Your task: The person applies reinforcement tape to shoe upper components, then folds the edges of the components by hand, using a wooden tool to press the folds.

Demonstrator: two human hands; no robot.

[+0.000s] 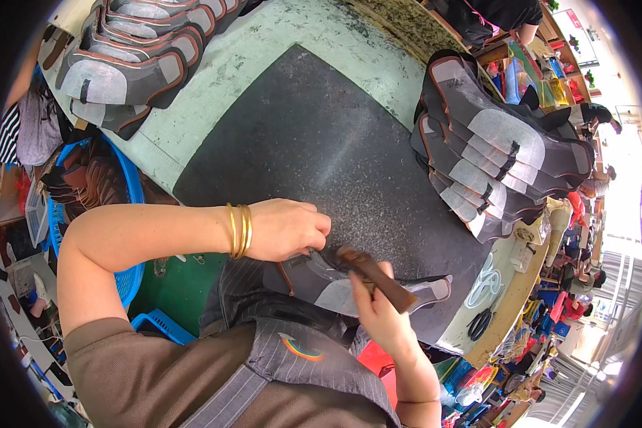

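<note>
My left hand [287, 230], with gold bangles at its wrist, is closed with its fingertips down at the upper edge of a grey and black shoe upper [339, 296]. The piece lies at the near edge of a black rubber mat [278, 128], close against my apron. In my right hand [381, 317] is a brown hammer [378, 277], its head tilted just above the upper; most of its handle is hidden. Part of the upper is covered by the right hand and the hammer.
Stacked shoe uppers lie at the far left [114, 78] and the right [506, 143] of the pale green table [257, 43]. A blue basket [132, 185] of brown pieces stands at left. Coiled white tubing [483, 285] lies right. Other people work beyond.
</note>
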